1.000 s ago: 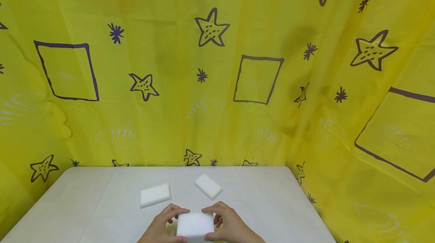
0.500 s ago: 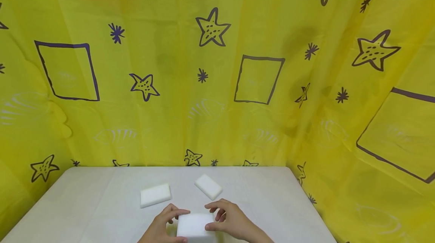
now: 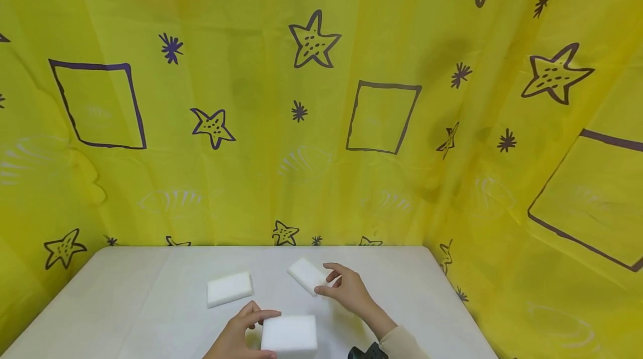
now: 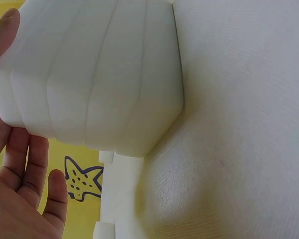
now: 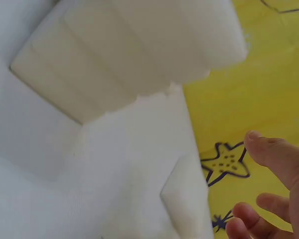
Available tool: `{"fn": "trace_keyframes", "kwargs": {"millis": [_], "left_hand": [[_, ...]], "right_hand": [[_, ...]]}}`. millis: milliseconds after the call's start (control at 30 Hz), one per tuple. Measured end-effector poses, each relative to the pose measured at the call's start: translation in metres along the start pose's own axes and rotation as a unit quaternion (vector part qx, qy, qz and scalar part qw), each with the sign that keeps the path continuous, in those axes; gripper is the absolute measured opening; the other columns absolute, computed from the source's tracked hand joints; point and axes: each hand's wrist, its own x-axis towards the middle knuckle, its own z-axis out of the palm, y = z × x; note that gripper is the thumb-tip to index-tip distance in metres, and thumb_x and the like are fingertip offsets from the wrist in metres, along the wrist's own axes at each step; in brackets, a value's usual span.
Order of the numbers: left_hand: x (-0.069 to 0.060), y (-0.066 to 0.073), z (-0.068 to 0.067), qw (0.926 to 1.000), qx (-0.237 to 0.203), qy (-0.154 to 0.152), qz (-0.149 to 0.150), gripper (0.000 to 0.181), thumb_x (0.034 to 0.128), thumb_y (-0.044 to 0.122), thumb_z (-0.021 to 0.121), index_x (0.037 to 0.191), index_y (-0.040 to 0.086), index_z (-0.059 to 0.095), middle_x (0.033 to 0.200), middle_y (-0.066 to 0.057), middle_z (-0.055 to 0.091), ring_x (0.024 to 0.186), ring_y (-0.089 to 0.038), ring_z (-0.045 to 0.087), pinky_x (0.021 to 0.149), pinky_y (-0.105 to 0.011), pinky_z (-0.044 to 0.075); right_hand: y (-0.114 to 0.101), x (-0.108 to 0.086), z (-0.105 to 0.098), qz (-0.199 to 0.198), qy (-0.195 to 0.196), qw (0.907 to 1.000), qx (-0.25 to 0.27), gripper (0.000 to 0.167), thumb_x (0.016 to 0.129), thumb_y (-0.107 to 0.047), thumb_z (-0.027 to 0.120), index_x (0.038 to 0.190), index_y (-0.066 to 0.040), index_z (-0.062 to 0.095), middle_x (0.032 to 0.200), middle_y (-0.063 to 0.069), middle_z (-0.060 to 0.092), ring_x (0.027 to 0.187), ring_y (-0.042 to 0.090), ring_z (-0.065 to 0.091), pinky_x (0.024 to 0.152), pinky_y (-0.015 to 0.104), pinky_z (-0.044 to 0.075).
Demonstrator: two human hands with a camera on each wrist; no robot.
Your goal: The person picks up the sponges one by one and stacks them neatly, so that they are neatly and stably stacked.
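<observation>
A stack of several white sponges [image 3: 289, 334] stands at the front of the table. My left hand [image 3: 241, 334] grips its left side, thumb at the near edge and fingers at the far edge. In the left wrist view the layered stack [image 4: 99, 74] shows thumb and fingers around its upper layers. Behind it lies a loose white sponge [image 3: 303, 274], flat and turned at an angle. My right hand [image 3: 349, 291] is at that sponge's right end, thumb and fingers apart; contact cannot be told. Another white sponge [image 3: 229, 289] lies flat farther left.
A white cloth covers the table [image 3: 140, 303]. Yellow curtains [image 3: 251, 180] with printed starfish hang behind it and along both sides. A dark device [image 3: 368, 351] sits at my right wrist, beside a light sleeve [image 3: 402, 342].
My right hand has let go of the stack's right side and moved forward and right to the loose sponge. My left hand stays on the stack.
</observation>
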Motion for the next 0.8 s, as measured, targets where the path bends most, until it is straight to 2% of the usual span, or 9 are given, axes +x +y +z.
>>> {"fn": "trace_keyframes", "kwargs": {"millis": [200,400,600,800], "left_hand": [[0.0,-0.003,0.0,1.0,-0.002,0.005,0.001,0.058,0.0692,0.025,0.09,0.121,0.014,0.068,0.088,0.01,0.048,0.085,-0.005,0.052,0.067,-0.023,0.039],[0.0,-0.006,0.001,0.9998,0.0,0.011,0.016,0.059,0.0689,0.025,0.09,0.123,0.016,0.068,0.085,0.002,0.048,0.079,-0.011,0.05,0.066,-0.023,0.039],[0.0,-0.005,0.001,0.9996,0.007,0.014,0.025,0.06,0.0686,0.025,0.091,0.123,0.017,0.067,0.084,0.0,0.047,0.078,-0.009,0.047,0.066,-0.022,0.038],[0.001,-0.005,0.001,0.9995,0.011,0.011,0.026,0.06,0.0685,0.026,0.091,0.122,0.015,0.068,0.085,0.001,0.049,0.081,-0.01,0.05,0.066,-0.022,0.039]], "right_hand": [[0.017,0.018,0.011,0.04,0.032,0.9986,-0.01,0.07,0.076,-0.03,0.085,0.133,0.0,0.057,0.099,0.011,0.065,0.079,0.019,0.056,0.066,0.033,0.046],[0.028,0.028,0.023,0.066,0.049,0.9965,-0.015,0.073,0.072,-0.03,0.088,0.132,-0.001,0.058,0.102,0.012,0.062,0.084,0.022,0.056,0.07,0.035,0.047],[0.034,0.034,0.033,0.065,0.041,0.997,-0.01,0.077,0.069,-0.028,0.09,0.131,0.002,0.058,0.101,0.012,0.06,0.085,0.022,0.055,0.073,0.036,0.047],[0.041,0.037,0.044,0.061,0.036,0.9975,-0.001,0.079,0.066,-0.027,0.092,0.13,0.004,0.058,0.101,0.013,0.059,0.083,0.019,0.051,0.074,0.035,0.046]]}}
